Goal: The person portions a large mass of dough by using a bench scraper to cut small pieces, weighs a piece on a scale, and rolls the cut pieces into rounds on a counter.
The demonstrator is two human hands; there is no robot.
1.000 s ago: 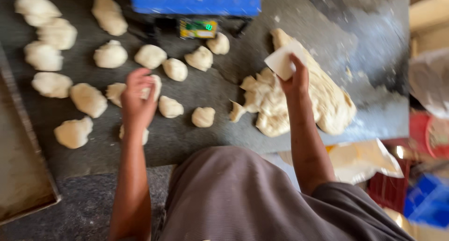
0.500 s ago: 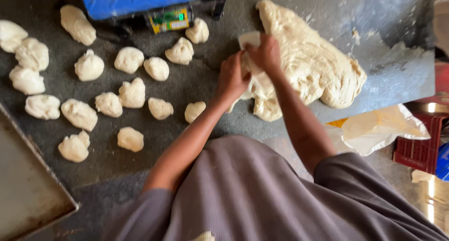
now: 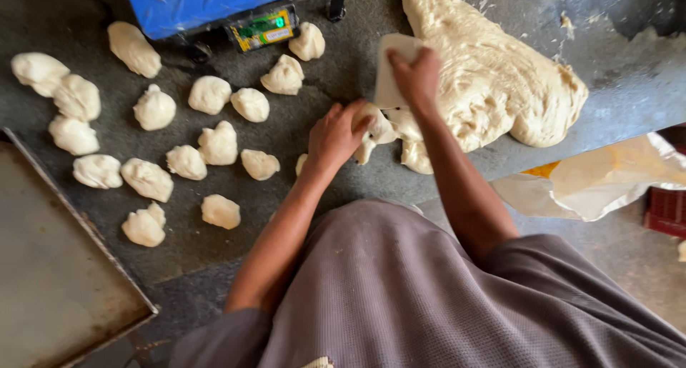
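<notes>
Pale dough is being portioned on a dark stone counter.

A white scraper is clasped in the right hand and pressed against the near edge of the large dough mass. A small dough piece, just left of that mass, is pinched by the left hand. Cut dough lumps are scattered well left of the mass, below a blue scale.

Blue scale at top edge, green display facing down. About seventeen dough balls scattered on dark worktop left of centre, none touching the scale. Metal tray bottom left. Pale bag and red crate off right edge.
</notes>
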